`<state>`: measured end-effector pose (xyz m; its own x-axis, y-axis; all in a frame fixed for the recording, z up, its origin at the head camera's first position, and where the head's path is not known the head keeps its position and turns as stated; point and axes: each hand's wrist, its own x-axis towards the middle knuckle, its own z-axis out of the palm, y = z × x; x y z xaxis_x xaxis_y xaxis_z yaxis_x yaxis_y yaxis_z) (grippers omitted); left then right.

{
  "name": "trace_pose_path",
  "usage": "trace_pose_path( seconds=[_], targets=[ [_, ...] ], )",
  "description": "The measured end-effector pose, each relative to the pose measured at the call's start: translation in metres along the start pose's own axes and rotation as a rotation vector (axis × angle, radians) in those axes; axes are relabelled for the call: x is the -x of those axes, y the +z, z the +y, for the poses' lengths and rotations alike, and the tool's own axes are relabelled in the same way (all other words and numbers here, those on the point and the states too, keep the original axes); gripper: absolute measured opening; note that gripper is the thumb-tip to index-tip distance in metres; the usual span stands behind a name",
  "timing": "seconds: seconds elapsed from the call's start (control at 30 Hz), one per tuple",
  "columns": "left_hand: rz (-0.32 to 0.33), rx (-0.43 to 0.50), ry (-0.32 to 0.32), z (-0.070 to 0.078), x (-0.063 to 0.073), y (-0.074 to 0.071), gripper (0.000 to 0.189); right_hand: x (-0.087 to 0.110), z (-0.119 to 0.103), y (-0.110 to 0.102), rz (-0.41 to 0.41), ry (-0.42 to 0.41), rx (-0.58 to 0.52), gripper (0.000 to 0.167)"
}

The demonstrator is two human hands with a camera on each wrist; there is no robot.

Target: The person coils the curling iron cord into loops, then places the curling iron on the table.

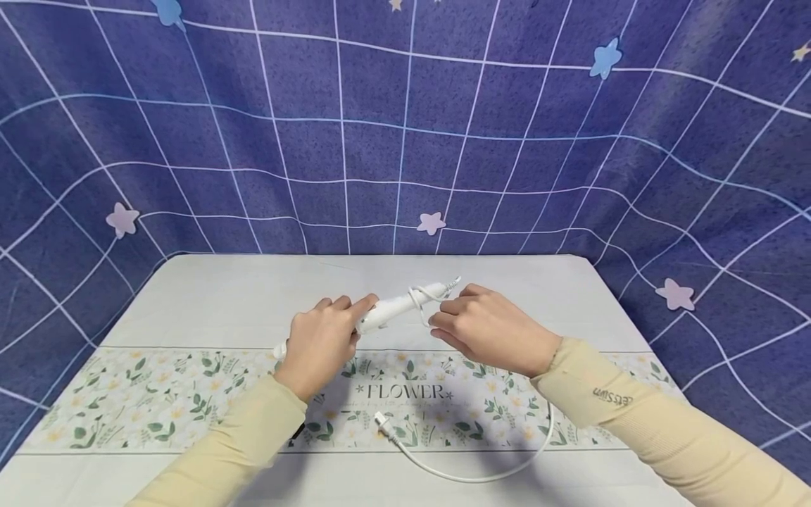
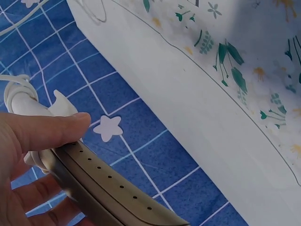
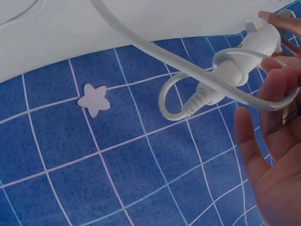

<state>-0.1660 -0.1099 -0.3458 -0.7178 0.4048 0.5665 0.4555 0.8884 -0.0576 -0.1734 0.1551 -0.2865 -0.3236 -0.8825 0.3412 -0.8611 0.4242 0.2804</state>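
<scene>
The left hand (image 1: 322, 341) grips a slim white plastic styling iron (image 1: 391, 312), the right hand (image 1: 491, 327) its looped white cord (image 1: 481, 480), whose white plug (image 1: 384, 424) lies between the forearms on white floral cloth (image 1: 158, 401).

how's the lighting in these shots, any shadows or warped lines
Head view: bright, the backdrop has bowed grid lines, soft shadows on the tablecloth; left wrist view: dimmer, tablecloth shaded toward upper right; right wrist view: dim, right hand shaded.

Head view: bright, diffuse light; soft shadows below your sleeves (image 1: 253, 422) on the floral table cover (image 1: 209, 310) | Left wrist: dimmer, your fingers (image 2: 40, 193) shaded | Right wrist: dim, detail slightly soft
</scene>
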Motion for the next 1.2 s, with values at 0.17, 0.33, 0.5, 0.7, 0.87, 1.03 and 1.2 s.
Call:
trace_pose_path(
  seconds=[0.17,0.33,0.5,0.7,0.87,1.03,1.2],
  targets=[
    [-0.013,0.012,-0.004,0.003,-0.001,0.0,0.058,-0.004,-0.001,-0.001,0.009,-0.029,0.046,0.009],
    [-0.022,0.025,-0.002,0.006,-0.001,0.0,0.059,-0.009,-0.001,-0.002,0.02,-0.038,0.068,0.012],
    [-0.022,0.011,0.002,0.007,0.0,0.001,0.057,-0.018,0.003,-0.005,0.027,-0.037,0.075,0.014],
    [-0.013,-0.011,0.022,0.009,0.0,0.001,0.056,-0.028,0.011,-0.008,0.046,-0.025,0.037,0.015],
    [-0.019,-0.022,0.038,0.009,0.001,0.001,0.056,-0.034,0.018,-0.009,0.027,0.019,-0.023,0.012],
    [0.0,-0.02,0.077,0.008,0.001,0.0,0.057,-0.038,0.026,-0.01,0.009,0.034,-0.085,0.011],
    [0.001,0.0,0.112,0.006,0.001,-0.001,0.057,-0.04,0.036,-0.01,-0.026,0.087,-0.189,0.012]
  ],
)
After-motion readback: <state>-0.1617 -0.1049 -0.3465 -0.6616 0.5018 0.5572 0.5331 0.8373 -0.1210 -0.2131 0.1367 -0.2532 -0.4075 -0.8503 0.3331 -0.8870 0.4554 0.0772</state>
